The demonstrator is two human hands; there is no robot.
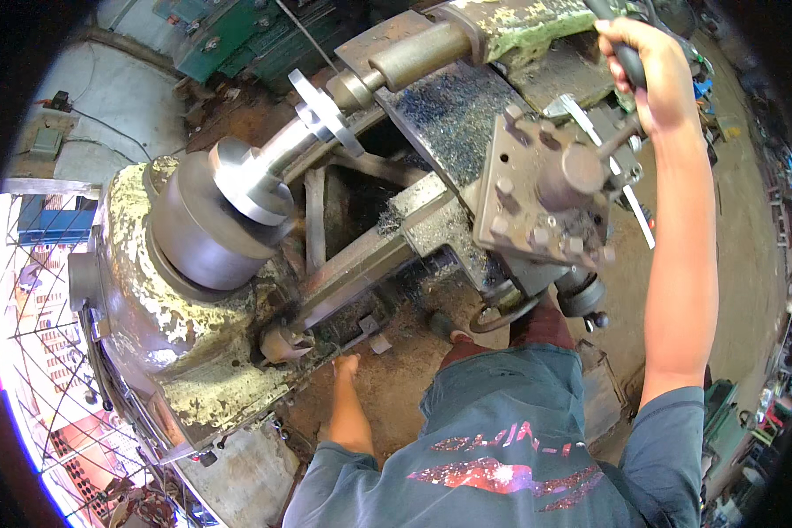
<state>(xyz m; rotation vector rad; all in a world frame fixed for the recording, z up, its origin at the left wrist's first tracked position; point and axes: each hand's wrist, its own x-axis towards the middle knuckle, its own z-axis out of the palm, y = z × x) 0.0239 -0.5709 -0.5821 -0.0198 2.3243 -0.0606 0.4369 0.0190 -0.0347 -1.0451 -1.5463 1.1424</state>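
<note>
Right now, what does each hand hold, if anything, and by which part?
The right hand grips a black handle near its lower end in this view; whether the left hand holds anything cannot be told.

Looking like metalworking shop: showing paint-chipped lathe headstock (141,304) and chuck (211,229) well left of grip of right hand (658,69), tool post (537,189) and caliper (581,117) lower left, dark metal chips (453,106) strewn left; farther left, revealing green machine casings (246,51).

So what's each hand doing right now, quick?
Left hand: by the lathe, too small to tell whether open or closed.
Right hand: closed, holding a black handle.
</note>
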